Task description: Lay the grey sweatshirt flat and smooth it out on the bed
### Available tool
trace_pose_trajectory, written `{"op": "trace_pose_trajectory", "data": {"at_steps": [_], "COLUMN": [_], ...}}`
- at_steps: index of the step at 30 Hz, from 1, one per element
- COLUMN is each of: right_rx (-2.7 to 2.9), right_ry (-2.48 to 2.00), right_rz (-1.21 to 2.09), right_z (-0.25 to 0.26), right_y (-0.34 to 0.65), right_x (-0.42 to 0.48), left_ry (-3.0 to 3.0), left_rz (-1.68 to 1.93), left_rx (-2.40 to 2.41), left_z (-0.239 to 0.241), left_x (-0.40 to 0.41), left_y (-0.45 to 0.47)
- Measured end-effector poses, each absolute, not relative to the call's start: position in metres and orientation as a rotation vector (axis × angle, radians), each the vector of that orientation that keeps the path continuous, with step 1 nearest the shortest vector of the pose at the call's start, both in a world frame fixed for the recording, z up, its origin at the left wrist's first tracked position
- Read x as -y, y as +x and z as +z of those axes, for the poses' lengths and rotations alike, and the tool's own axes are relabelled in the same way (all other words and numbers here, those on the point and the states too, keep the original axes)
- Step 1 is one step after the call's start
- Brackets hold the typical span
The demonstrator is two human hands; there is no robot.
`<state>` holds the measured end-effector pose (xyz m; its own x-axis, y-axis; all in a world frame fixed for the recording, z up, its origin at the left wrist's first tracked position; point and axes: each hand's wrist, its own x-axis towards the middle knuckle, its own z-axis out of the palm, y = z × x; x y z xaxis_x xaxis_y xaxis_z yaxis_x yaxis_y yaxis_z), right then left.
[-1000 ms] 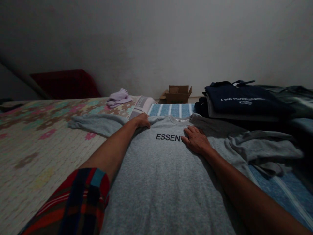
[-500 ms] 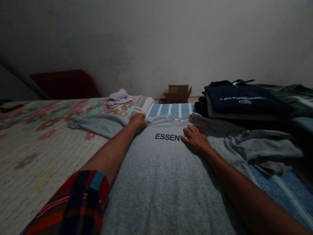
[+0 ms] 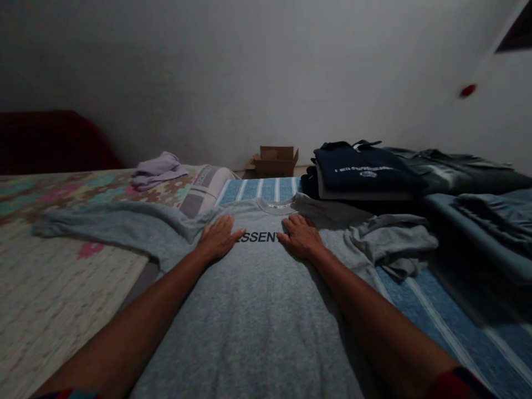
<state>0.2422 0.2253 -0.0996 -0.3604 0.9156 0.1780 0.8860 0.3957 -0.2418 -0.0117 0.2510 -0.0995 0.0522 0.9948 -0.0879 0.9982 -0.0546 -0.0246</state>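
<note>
So both hands are flat on a grey sweatshirt (image 3: 257, 310) that's spread front-up across the bed, neck end pointing away toward the wall. The left hand (image 3: 216, 239) lies palm down on the chest just left of the black lettering, fingers stretched out and close together, gripping nothing. The right hand (image 3: 301, 237) sits palm down on the other side of the lettering, fingers slightly spread, also just pressing on the fabric, and it covers the end of the printed word. The two hands are near each other with the print between them.

The sweatshirt's left sleeve (image 3: 108, 224) is stretched out sideways over a floral bedspread (image 3: 54, 266). Its right sleeve (image 3: 390, 244) is bunched up in a crumpled heap just beside the right hand, on a blue striped sheet (image 3: 449, 321), which also shows past the collar.

Further back on the right there's a stack of folded clothes with a navy garment (image 3: 361, 169) on top, white print on it too small to read. More dark folded stuff (image 3: 453, 172) lies to the right of that stack. A lilac cloth (image 3: 155, 169) sits crumpled on the bedspread back left, and a small open cardboard box (image 3: 276, 160) stands by the wall behind the bed. Pretty dim lighting overall
</note>
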Motion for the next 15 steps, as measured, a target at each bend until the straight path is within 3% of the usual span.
{"op": "trace_pose_trajectory", "data": {"at_steps": [9,15], "right_rx": [2.381,2.379], "right_ry": [-1.598,-1.604], "right_rz": [0.202,0.178], "right_z": [-0.089,-0.079], "right_y": [0.246,0.26], "right_x": [-0.223,-0.173], "left_ry": [2.268,2.471], "left_rz": [-0.068,-0.03], "left_rx": [-2.311,-1.948], "left_z": [-0.083,-0.08], "left_x": [-0.232,-0.179], "left_y": [0.016,0.08]}}
